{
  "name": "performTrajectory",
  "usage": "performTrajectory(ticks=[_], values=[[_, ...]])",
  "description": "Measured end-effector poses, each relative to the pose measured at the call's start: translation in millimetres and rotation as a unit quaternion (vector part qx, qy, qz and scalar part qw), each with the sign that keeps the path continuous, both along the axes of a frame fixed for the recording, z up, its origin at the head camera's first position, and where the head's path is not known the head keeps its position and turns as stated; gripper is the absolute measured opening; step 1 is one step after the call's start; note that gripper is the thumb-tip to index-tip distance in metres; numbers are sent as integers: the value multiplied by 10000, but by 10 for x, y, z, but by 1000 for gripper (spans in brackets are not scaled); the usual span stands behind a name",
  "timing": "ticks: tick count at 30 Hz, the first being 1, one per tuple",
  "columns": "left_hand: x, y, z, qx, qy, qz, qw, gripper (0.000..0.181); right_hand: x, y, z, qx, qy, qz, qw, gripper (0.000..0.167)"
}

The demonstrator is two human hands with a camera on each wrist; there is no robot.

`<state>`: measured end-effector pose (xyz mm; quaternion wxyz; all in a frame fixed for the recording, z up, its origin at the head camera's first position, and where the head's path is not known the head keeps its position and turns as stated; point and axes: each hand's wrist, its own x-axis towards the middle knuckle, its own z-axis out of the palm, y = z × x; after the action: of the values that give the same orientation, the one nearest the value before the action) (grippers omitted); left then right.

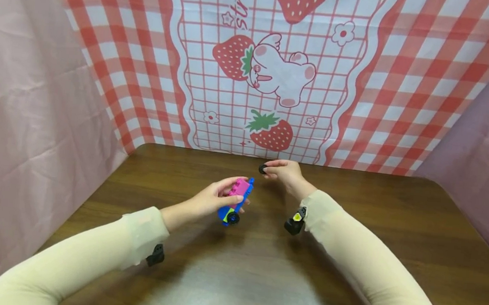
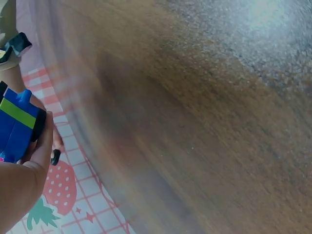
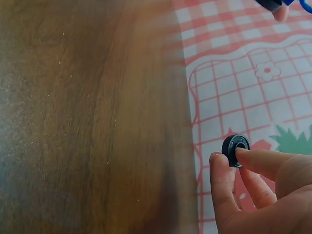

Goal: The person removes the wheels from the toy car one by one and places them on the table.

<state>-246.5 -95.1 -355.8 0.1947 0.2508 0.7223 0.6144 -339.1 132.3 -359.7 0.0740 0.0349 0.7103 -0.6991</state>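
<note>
A toy car (image 1: pixel 241 190) of pink, blue and lime building blocks is gripped by my left hand (image 1: pixel 212 198), above the table and tilted. One black wheel (image 1: pixel 233 218) shows at its lower end. The car's blue and lime side (image 2: pixel 19 114) appears at the edge of the left wrist view. Further back, my right hand (image 1: pixel 286 175) pinches a loose black toy wheel (image 3: pixel 236 150) between thumb and fingers, apart from the car. In the right wrist view the wheel's hub faces the thumb.
Below both hands lies a brown wooden table (image 1: pixel 234 276), with glare near its front. A red-and-white strawberry cloth (image 1: pixel 258 91) hangs behind its back edge. Pale curtains (image 1: pixel 28 107) hang at the sides. Each wrist wears a small black camera (image 1: pixel 294 225).
</note>
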Motion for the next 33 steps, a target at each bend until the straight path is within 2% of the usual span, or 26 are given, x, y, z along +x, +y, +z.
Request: performTrajectory(ticks=[8, 17, 22, 33], values=[[-1, -32, 18, -105, -148, 204, 9996, 49, -154, -42, -162, -137, -146, -162, 9997, 30], [16, -15, -16, -239, -95, 328, 9991, 45, -231, -90, -279, 407, -433, -252, 9979, 29], [24, -3, -1, -274, 19, 303, 9992, 45, -234, -91, -300, 820, -538, -462, 9941, 28], [23, 34, 26, -231, 61, 187, 9995, 47, -276, -95, -309, 700, -745, -635, 9927, 28]])
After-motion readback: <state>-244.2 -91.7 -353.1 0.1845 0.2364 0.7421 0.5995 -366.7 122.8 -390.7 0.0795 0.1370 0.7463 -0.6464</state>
